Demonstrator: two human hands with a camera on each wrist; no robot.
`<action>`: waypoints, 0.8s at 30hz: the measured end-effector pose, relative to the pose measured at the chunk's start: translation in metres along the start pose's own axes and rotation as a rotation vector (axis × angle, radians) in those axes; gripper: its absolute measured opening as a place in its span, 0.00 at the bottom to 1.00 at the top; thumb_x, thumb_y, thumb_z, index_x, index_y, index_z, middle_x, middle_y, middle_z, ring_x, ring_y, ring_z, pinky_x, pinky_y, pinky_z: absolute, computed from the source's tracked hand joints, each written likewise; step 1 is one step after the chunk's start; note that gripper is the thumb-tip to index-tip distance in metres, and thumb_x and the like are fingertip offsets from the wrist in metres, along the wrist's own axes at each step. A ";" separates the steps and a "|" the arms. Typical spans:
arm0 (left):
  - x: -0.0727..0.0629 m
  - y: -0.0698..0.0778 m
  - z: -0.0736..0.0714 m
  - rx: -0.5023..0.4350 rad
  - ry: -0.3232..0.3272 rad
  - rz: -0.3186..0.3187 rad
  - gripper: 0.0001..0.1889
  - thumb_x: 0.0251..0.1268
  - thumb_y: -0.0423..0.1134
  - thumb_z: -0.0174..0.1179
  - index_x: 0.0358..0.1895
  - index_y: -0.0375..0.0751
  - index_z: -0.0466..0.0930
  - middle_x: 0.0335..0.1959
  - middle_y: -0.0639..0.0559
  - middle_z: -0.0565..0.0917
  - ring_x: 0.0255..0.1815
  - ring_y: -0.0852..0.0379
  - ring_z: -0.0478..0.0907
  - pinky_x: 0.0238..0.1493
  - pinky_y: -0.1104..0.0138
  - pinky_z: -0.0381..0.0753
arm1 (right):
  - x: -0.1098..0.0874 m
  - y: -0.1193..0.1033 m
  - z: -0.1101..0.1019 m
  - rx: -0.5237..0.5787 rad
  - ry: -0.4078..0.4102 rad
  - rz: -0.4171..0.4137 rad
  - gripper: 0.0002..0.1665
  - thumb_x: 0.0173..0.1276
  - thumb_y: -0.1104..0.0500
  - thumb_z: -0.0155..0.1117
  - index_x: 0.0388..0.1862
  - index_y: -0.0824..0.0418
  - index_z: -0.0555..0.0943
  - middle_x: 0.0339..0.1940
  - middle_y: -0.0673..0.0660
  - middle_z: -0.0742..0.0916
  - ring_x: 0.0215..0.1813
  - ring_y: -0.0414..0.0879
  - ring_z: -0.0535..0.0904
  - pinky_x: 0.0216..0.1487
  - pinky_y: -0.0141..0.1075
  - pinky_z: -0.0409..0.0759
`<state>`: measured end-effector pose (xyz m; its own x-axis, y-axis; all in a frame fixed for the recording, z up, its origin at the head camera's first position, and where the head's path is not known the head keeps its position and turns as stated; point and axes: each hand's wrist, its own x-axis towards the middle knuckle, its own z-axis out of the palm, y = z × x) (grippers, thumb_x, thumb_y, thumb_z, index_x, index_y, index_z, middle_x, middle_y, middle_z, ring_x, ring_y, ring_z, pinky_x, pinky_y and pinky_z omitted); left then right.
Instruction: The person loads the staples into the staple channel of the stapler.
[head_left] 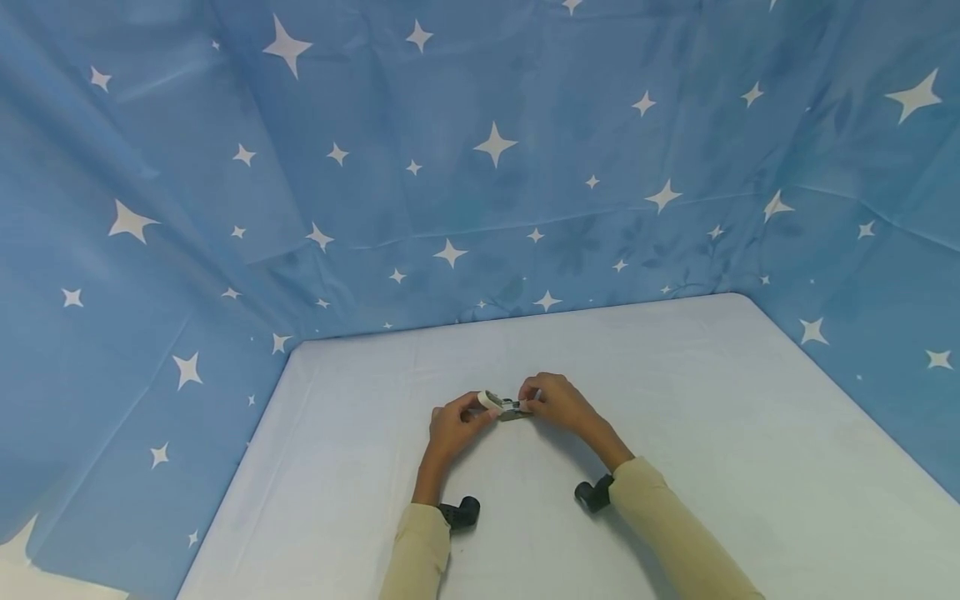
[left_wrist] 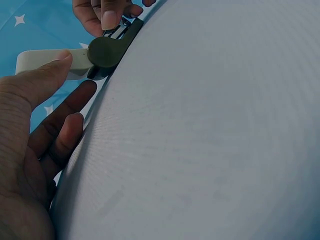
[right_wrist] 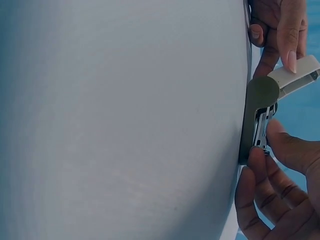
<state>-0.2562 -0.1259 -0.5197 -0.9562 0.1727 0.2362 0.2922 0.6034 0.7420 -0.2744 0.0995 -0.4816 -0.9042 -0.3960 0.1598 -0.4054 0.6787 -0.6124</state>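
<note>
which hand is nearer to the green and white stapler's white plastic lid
Left: the left hand holds the white plastic lid; the right hand is off it, at the silver metal channel.

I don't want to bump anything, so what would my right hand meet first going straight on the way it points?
Your right hand would most likely meet the open stapler first, with fingertips at its metal rail. Beyond that sits your left hand, though depth is hard to judge.

A small stapler (right_wrist: pixel 263 92) is set base-down on the white table (head_left: pixel 712 433) — its white top (right_wrist: pixel 296 73) swung up, its metal staple track (right_wrist: pixel 261 129) exposed above the dark green base (right_wrist: pixel 247 131).
</note>
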 end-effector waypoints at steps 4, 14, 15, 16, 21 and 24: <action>0.000 -0.001 0.000 -0.013 -0.002 -0.001 0.17 0.62 0.54 0.65 0.51 0.54 0.84 0.42 0.57 0.89 0.30 0.65 0.78 0.48 0.62 0.61 | 0.002 -0.001 0.000 0.026 -0.010 0.007 0.02 0.63 0.62 0.70 0.33 0.57 0.83 0.32 0.50 0.86 0.31 0.39 0.75 0.35 0.34 0.75; -0.001 -0.001 0.001 0.004 -0.008 0.002 0.17 0.62 0.56 0.64 0.50 0.54 0.84 0.42 0.57 0.88 0.30 0.65 0.77 0.47 0.62 0.61 | 0.003 0.001 -0.001 0.169 -0.075 0.140 0.05 0.68 0.61 0.64 0.36 0.61 0.85 0.36 0.54 0.88 0.37 0.43 0.79 0.36 0.35 0.77; -0.001 -0.001 0.001 0.007 -0.005 0.004 0.17 0.62 0.56 0.64 0.50 0.54 0.84 0.42 0.57 0.88 0.30 0.65 0.77 0.46 0.62 0.61 | 0.003 0.001 -0.001 0.171 -0.069 0.145 0.05 0.68 0.61 0.64 0.36 0.61 0.85 0.35 0.54 0.88 0.36 0.44 0.78 0.36 0.35 0.77; -0.001 -0.001 0.001 0.007 -0.001 0.006 0.17 0.62 0.56 0.64 0.50 0.54 0.84 0.41 0.57 0.88 0.30 0.65 0.77 0.46 0.62 0.61 | 0.004 0.001 0.000 0.174 -0.063 0.153 0.06 0.68 0.61 0.63 0.36 0.61 0.85 0.35 0.54 0.88 0.34 0.43 0.78 0.35 0.35 0.77; 0.000 -0.001 0.001 0.003 0.006 0.002 0.17 0.61 0.56 0.64 0.50 0.54 0.84 0.41 0.57 0.88 0.31 0.64 0.77 0.47 0.62 0.61 | 0.007 0.000 0.002 0.186 -0.042 0.214 0.04 0.66 0.63 0.63 0.33 0.60 0.85 0.32 0.52 0.87 0.29 0.42 0.76 0.31 0.33 0.75; 0.000 0.000 0.001 0.000 0.001 -0.010 0.17 0.61 0.56 0.65 0.50 0.55 0.84 0.42 0.57 0.88 0.31 0.64 0.77 0.47 0.62 0.61 | 0.007 0.000 0.003 0.189 -0.046 0.242 0.05 0.65 0.63 0.62 0.33 0.60 0.85 0.30 0.52 0.86 0.28 0.42 0.76 0.30 0.33 0.74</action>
<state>-0.2558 -0.1252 -0.5202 -0.9592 0.1656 0.2291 0.2823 0.6052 0.7443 -0.2808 0.0951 -0.4825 -0.9628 -0.2672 -0.0407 -0.1429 0.6310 -0.7625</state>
